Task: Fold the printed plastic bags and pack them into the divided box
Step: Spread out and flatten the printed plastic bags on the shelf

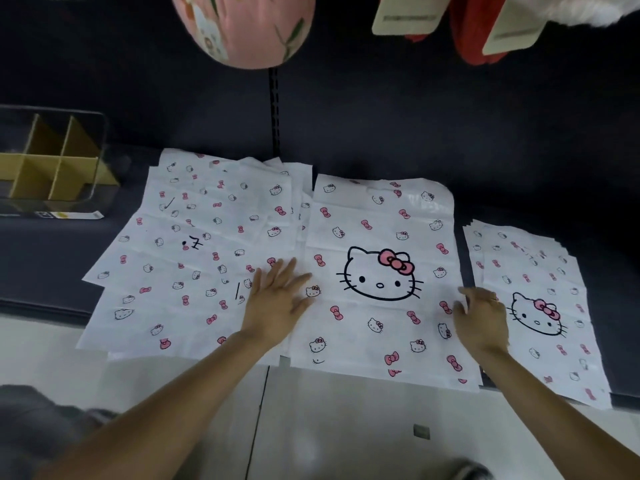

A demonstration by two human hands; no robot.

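Note:
A white plastic bag (381, 237) printed with a big cat face and pink bows lies flat in the middle of the dark shelf. My left hand (278, 299) rests flat on its left edge, fingers spread. At the bag's right edge sits my right hand (481, 317), its fingers bent; whether they pinch the edge is unclear. A loose pile of the same bags (194, 251) spreads out on the left, and a smaller stack (533, 299) lies on the right. The clear box with cardboard dividers (52, 161) stands at the far left, with nothing in the compartments I can see.
A pink patterned round thing (242, 26) and red items with paper tags (485, 32) hang above the shelf. A slotted upright rail (274, 109) runs down the dark back wall. Below the shelf edge lies a pale tiled floor (346, 427).

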